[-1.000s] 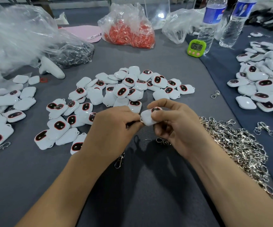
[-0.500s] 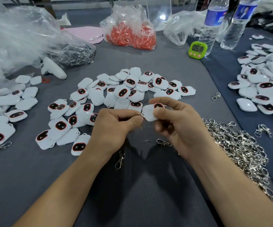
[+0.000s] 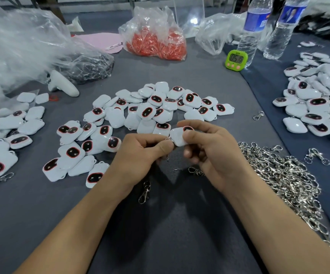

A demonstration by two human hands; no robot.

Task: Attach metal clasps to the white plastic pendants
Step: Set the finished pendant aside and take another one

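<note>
Head view, over the middle of the grey cloth-covered table [image 3: 180, 224]: the right hand [image 3: 209, 153] pinches a white rounded plastic pendant [image 3: 178, 137] between thumb and forefinger, the left hand [image 3: 140, 155] pinches a small silver metal clasp ring [image 3: 167, 138] against its corner, so steady the pendant and thread squarely.

A green timer [image 3: 236, 59] stands beside a water bottle [image 3: 252, 36], near an orange-filled bag [image 3: 156, 44].

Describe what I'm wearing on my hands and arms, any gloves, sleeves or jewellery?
Nothing worn shows: left hand and right hand are ungloved, no rings visible; both forearms are bare to the picture's edge, no sleeve, watch or bracelet.
</note>
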